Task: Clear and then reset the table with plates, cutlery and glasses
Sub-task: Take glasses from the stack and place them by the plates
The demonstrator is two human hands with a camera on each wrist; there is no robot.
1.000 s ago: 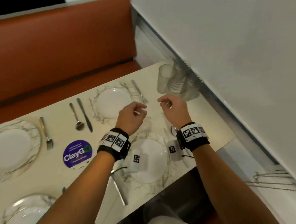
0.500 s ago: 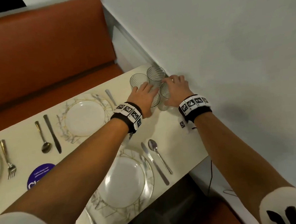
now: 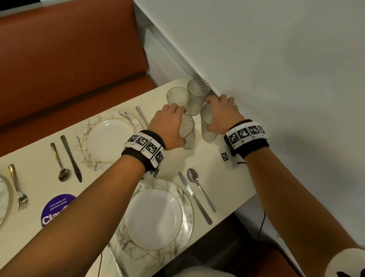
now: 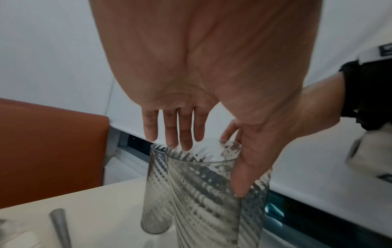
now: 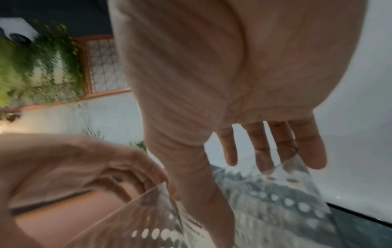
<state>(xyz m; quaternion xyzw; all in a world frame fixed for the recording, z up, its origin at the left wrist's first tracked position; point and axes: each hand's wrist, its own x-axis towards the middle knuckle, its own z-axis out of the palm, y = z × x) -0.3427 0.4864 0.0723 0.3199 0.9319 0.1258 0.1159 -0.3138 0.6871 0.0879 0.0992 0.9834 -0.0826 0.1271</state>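
Several ribbed clear glasses stand close together at the table's far right corner by the wall. My left hand point(image 3: 167, 126) wraps around the near left glass point(image 3: 187, 131), thumb on its near side and fingers behind the rim; the left wrist view shows this hand point(image 4: 212, 83) and glass point(image 4: 203, 193). My right hand point(image 3: 220, 112) holds the near right glass point(image 3: 207, 123) the same way, as the right wrist view shows of the hand point(image 5: 233, 83) and glass point(image 5: 265, 201). Two more glasses point(image 3: 178, 96) point(image 3: 198, 96) stand free behind.
A set plate point(image 3: 153, 216) lies near me with a knife point(image 3: 194, 198) and spoon point(image 3: 199, 187) to its right. A far plate point(image 3: 109, 138), spoon point(image 3: 60, 166), knife point(image 3: 71, 159) and fork point(image 3: 18, 188) lie to the left. The white wall point(image 3: 280, 66) borders the table on the right. An orange bench point(image 3: 53, 61) stands behind.
Both hands reached forward from above the near plate to the cluster of glasses and closed round the two nearest ones, which now stand slightly apart from the back pair.
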